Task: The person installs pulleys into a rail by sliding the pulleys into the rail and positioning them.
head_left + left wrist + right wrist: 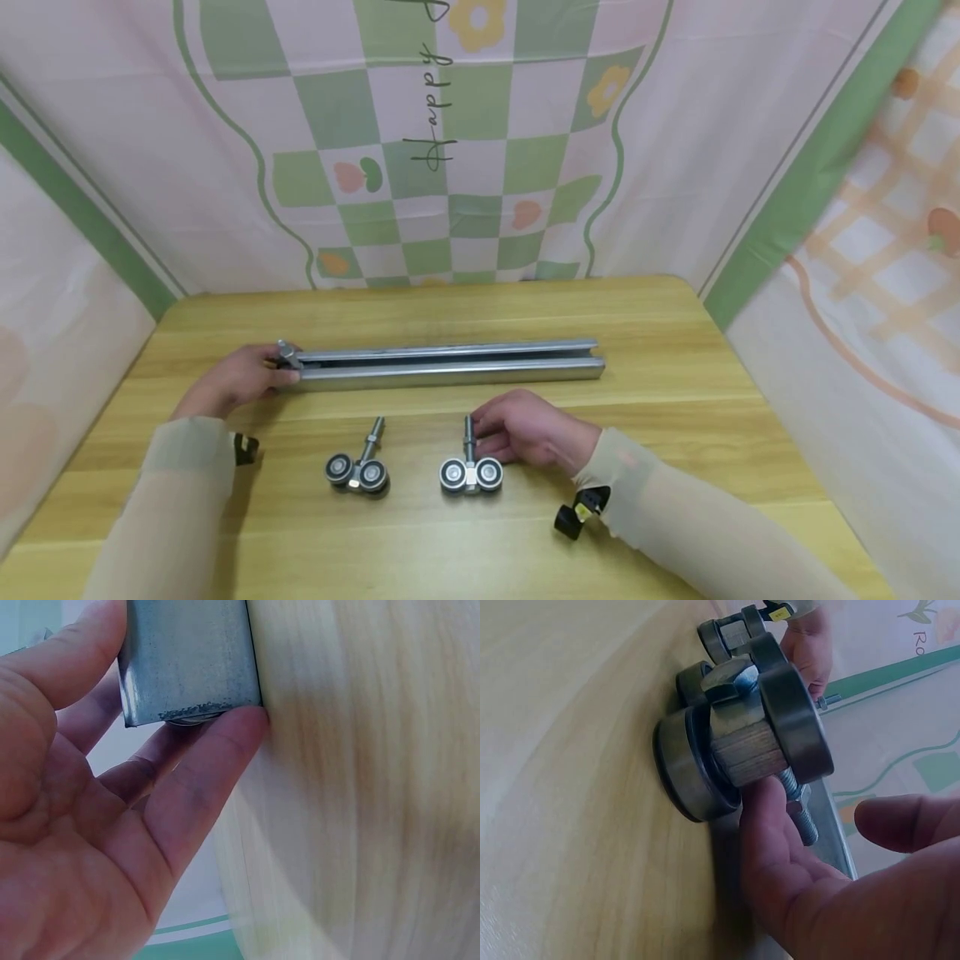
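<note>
A long steel channel rail [450,375] with an open slot along its top lies across the table. At its left end, my left hand [240,379] grips the rail between thumb and fingers; a bolt end [286,353] sticks up there. In the left wrist view, fingers reach under the rail's end [187,660]. My right hand [528,429] is beside the right trolley roller [471,475], whose threaded bolt points away from me. In the right wrist view, fingers touch this roller [750,750], while the thumb stands apart from the bolt.
A second trolley roller [356,475] lies left of the first, its bolt tilted. The wooden table [420,550] has patterned cloth [442,225] hanging behind it and at both sides. Small black cameras [577,512] sit at the wrists.
</note>
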{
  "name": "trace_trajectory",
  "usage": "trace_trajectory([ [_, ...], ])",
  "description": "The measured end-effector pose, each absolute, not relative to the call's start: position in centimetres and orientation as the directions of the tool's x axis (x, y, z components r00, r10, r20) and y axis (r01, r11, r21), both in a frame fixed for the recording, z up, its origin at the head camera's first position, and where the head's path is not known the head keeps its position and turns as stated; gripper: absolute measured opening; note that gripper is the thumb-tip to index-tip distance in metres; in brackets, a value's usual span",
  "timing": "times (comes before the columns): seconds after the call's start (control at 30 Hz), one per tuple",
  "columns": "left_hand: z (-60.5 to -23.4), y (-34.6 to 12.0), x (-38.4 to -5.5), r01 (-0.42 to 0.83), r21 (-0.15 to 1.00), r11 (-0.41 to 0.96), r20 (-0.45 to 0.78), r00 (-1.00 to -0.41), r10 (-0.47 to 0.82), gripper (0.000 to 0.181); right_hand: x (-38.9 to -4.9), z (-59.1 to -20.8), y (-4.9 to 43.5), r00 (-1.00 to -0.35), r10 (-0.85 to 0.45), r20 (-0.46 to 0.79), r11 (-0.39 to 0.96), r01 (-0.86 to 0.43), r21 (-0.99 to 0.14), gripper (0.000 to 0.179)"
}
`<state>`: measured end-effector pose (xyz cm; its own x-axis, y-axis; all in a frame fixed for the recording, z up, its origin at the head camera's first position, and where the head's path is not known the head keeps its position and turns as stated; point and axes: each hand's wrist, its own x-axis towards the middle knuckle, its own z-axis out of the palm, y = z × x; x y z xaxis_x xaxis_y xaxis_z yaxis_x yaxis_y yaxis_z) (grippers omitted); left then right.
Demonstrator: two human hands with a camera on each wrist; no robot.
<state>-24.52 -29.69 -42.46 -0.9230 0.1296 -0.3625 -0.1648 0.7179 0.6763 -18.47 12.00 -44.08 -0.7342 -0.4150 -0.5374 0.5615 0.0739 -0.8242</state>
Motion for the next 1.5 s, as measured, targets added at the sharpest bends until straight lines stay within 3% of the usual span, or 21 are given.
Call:
trace_trajectory([
  [0.67,-42.4,-29.6,-24.5,-0.153,0.68,0.717,-0.347,-0.929,0.131,0.053,-18.2,-43.9,11.6,-0.722,-0.457,-0.52,0.154,0.511,-0.846,0.018],
  [0.93,-42.3,-29.6,-24.6,-0.162,0.67,0.724,-0.356,-0.926,0.123,0.052,-18.7,-44.2,11.7,-0.714,-0.451,-0.535,0.194,0.507,-0.84,0.025],
  [1.5,-42.2,-29.5,-24.3,-0.147,0.658,0.738,-0.351,-0.927,0.129,0.054,-18.5,-45.0,11.8,-0.732,-0.448,-0.514,0.177,0.491,-0.853,0.023],
])
